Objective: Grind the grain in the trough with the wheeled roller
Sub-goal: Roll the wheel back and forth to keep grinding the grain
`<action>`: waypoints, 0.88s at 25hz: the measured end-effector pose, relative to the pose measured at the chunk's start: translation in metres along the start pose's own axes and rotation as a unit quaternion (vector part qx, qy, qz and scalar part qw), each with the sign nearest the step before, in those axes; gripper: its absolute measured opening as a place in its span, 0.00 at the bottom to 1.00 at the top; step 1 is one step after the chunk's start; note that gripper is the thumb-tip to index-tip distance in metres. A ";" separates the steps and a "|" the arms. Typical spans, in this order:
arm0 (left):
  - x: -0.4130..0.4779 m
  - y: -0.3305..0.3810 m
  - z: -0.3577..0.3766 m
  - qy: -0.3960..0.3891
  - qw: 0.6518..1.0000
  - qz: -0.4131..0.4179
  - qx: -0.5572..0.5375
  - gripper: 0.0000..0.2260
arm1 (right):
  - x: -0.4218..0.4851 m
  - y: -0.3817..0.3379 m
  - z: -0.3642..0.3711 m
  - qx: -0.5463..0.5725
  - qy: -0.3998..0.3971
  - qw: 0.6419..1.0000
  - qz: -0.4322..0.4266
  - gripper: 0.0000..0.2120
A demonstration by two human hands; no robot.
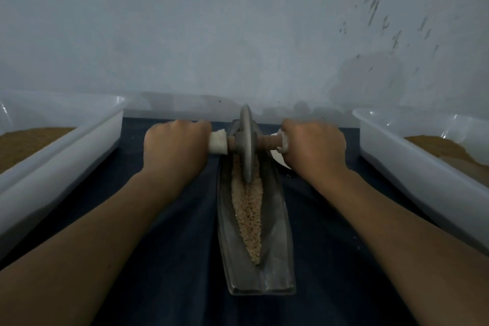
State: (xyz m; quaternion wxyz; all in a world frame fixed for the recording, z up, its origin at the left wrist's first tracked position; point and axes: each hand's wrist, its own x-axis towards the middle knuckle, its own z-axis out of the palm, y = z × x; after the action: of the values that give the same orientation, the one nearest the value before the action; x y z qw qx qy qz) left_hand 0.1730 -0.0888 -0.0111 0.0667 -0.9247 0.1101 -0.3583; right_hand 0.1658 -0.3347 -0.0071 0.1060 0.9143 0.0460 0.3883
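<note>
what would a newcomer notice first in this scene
The roller stands out first: its metal wheel is upright at the far end of the long trough in the centre, and the left hand and right hand each grip one end of its axle. A pale strip of grain runs along the trough. The left tub and right tub, both holding brown powder, flank it.

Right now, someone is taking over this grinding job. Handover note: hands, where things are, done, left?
Hands: left hand grips the white-wrapped axle handle; right hand grips the opposite handle.
Things: grey metal disc wheel stands upright at the far end of the long grey metal trough, which lies on a dark blue cloth. Pale tan grain lies along the groove.
Done: grain looks coarse; passes so far unknown.
Left: probably roll back toward you and repeat until fine.
</note>
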 end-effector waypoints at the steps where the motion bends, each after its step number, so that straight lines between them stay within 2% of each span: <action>1: 0.000 0.001 0.001 0.030 0.999 0.019 0.010 0.14 | -0.004 0.001 0.005 0.010 0.013 1.000 0.011 0.07; 3: 0.003 0.003 -0.002 0.082 0.995 0.057 0.023 0.15 | -0.014 0.005 0.016 0.035 0.018 0.999 0.023 0.11; 5: 0.003 0.004 -0.003 0.097 0.992 0.072 0.027 0.14 | -0.018 0.007 0.020 0.050 0.012 0.998 0.022 0.13; 8: -0.006 0.001 0.001 0.103 0.993 0.054 -0.005 0.17 | -0.015 0.004 0.010 0.044 0.046 0.998 0.006 0.17; 11: -0.014 -0.002 0.003 0.095 0.994 0.044 -0.019 0.17 | -0.015 0.002 0.004 0.050 0.073 0.996 -0.006 0.16; 15: -0.013 -0.001 0.001 0.103 0.993 0.047 -0.024 0.18 | -0.019 0.003 0.006 0.053 0.068 0.996 -0.002 0.22; 22: -0.014 0.000 0.005 0.122 0.991 0.039 -0.029 0.18 | -0.019 0.003 0.007 0.054 0.078 0.995 0.008 0.21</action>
State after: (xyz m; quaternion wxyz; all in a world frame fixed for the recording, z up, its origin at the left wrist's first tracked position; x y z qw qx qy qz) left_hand 0.1670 -0.0850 -0.0238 0.0400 -0.8704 0.1642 -0.4624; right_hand 0.1580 -0.3419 -0.0248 0.0499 0.8860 0.0678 0.4560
